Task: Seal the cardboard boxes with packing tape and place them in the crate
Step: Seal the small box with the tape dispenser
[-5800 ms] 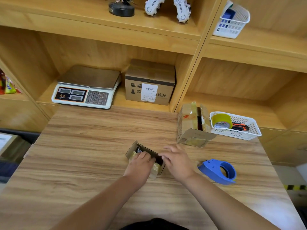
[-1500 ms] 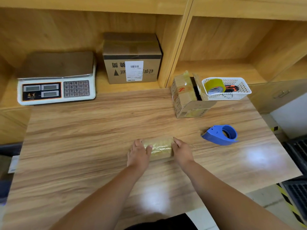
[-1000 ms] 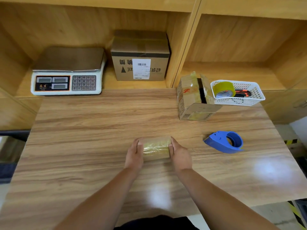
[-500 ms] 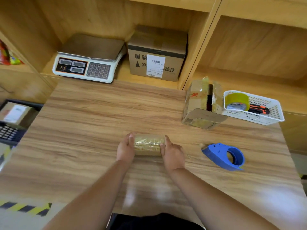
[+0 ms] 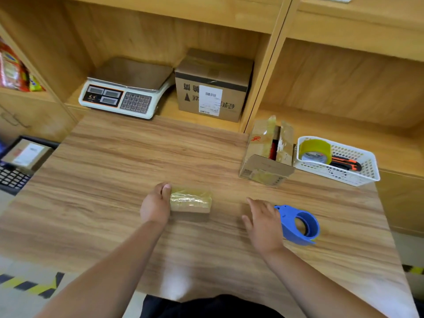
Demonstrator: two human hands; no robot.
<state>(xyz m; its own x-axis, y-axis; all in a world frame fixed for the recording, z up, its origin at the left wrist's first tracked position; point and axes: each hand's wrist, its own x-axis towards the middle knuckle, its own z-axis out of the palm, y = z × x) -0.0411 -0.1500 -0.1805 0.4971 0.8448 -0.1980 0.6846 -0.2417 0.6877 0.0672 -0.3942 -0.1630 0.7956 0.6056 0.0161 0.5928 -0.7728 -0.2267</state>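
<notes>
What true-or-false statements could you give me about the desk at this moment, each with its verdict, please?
1. The left hand holds the left end of the small taped box. True.
2. The right hand also rests on that box. False: it is off the box, open, beside the blue tape dispenser.
3. The white basket holds a tape roll and a utility knife. True.
4. The scale stands at the table's near edge. False: the scale sits on the shelf, beside the labelled box.

Wooden shelving [image 5: 344,83] behind wood-grain table [image 5: 114,168]
</notes>
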